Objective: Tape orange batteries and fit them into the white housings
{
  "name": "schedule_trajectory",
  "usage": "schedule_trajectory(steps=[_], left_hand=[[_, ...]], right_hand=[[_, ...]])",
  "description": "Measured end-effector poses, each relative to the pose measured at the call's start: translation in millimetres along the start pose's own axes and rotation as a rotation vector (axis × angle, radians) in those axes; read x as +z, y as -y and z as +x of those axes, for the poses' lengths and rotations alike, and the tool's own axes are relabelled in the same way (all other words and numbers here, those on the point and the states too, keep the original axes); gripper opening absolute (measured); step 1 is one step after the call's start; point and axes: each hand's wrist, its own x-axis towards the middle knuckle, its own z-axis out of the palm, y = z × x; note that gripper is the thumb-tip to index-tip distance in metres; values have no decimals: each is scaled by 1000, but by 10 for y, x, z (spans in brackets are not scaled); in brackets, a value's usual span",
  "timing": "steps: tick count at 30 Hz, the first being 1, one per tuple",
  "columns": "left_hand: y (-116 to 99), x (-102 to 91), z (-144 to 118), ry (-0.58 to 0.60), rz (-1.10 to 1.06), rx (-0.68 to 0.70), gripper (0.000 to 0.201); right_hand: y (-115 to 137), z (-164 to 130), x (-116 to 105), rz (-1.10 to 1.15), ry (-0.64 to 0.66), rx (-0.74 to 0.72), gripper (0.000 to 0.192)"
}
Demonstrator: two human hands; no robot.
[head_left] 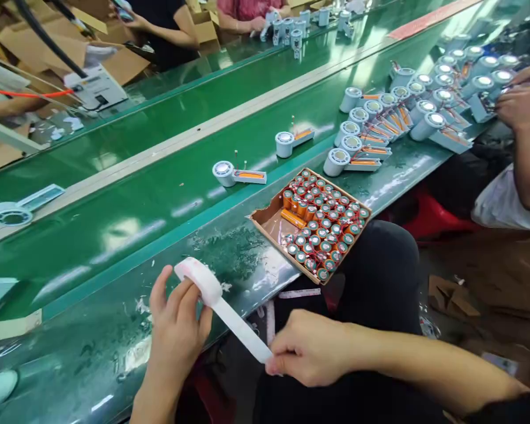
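At the left I have my left hand [176, 330] wrapped around the roll of white tape [198, 278], thumb and fingers closed on it above the edge of the green conveyor [115, 235]. A strip [241, 327] runs down from the roll to my right hand [309, 347], whose fingertips pinch its free end; I judge the length drawn out but not yet torn off, though the pinch itself is partly hidden. Further right, the cardboard tray of orange batteries [311, 224] sits mostly full, and beyond it the pale fan housings [371, 135] lie bunched near a co-worker's hand [519, 103].
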Motion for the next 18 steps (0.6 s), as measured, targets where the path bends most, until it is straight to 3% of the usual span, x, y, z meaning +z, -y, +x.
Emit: schedule_trajectory(steps=[3, 4, 6, 8, 10, 14, 18], left_hand=[[36, 137, 11, -21, 14, -44, 45], [31, 181, 11, -32, 22, -57, 42], [-13, 251, 14, -67, 30, -58, 34], [-93, 292, 34, -92, 16, -24, 30], [-195, 309, 78, -90, -13, 27, 31], [-399, 298, 205, -37, -74, 98, 33], [-529, 246, 278, -37, -105, 119, 33]], right_hand=[[9, -155, -198, -94, 155, 1, 15], [52, -183, -383, -64, 123, -19, 13], [156, -162, -844, -135, -102, 4, 16], [216, -18, -1289, -505, -324, 133, 14], [186, 222, -1586, -863, -323, 279, 16], [-29, 686, -1690, -1061, -174, 453, 23], [-140, 700, -1634, -1036, -186, 432, 23]])
